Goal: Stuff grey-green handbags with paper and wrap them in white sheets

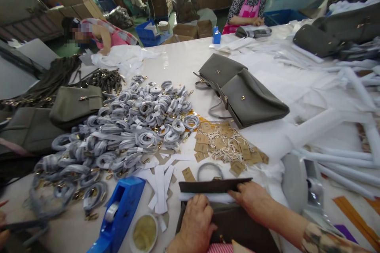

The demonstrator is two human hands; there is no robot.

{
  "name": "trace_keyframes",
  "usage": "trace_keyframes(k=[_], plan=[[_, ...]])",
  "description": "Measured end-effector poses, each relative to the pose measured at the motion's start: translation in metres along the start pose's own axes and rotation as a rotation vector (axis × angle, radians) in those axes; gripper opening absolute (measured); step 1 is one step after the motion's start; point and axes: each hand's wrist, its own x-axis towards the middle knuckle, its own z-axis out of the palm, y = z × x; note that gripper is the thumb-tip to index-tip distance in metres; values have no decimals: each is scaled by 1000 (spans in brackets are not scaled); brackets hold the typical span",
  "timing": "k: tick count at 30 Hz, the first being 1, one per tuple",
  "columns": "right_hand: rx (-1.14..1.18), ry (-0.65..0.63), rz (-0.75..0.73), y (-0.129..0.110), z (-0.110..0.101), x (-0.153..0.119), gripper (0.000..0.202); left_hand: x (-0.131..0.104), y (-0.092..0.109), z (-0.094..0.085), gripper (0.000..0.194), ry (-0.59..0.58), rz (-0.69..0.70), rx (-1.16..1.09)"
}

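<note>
Two bare hands at a dark bag on a white work table. The bag [237, 223] lies directly beneath the hands, its flap [212, 185] raised along the far edge and a white roll [219, 197] showing in the opening. The left hand [196, 221] rests on the near side of the opening, fingers bent onto the roll; the right hand [252, 201] is set at the flap's right end. The hands are apart, both touching the bag; whether either closes firmly on it cannot be told. Just beyond the flap stands a grey loop [208, 164]. Left of the left hand are a round tub [144, 233] and, past it, a blue tape dispenser [120, 213]. Farther out on that side spreads a heap of coiled grey straps [145, 126]. Ahead of the hands lie brown tags [202, 138] with white strings, and beyond these, dark bags [252, 99]. To the right of the right hand stands a grey device [293, 178]; white tubes [347, 158] lie beyond it. Two people work across the table.
</note>
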Motion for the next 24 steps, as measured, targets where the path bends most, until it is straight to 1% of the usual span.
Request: trace_keyframes(k=[3,6,8,11,13,15,17,21,24], plan=[[28,-20,37,-5,-3,2,43,3,-2,-2,30,-45,1,-5],[67,-13,77,-8,-7,3,37,4,-6,2,28,-79,22,-2],[73,-15,91,-9,-8,2,32,4,-10,6,34,-62,52,-24],[57,1,80,-9,-5,0,35,7,-12,10,48,-70,77,-55],[39,22,73,-8,-1,-1,38,10,-9,10,53,-93,88,-33],[23,32,77,-7,1,-1,37,14,-4,7,51,-101,89,14],[15,26,89,-7,-1,-1,31,19,3,5,47,-89,80,57],[19,-13,131,-10,-14,4,17,27,12,9,50,-57,64,102],[29,-40,163,-14,-23,7,13,29,14,16,53,-42,27,125]])
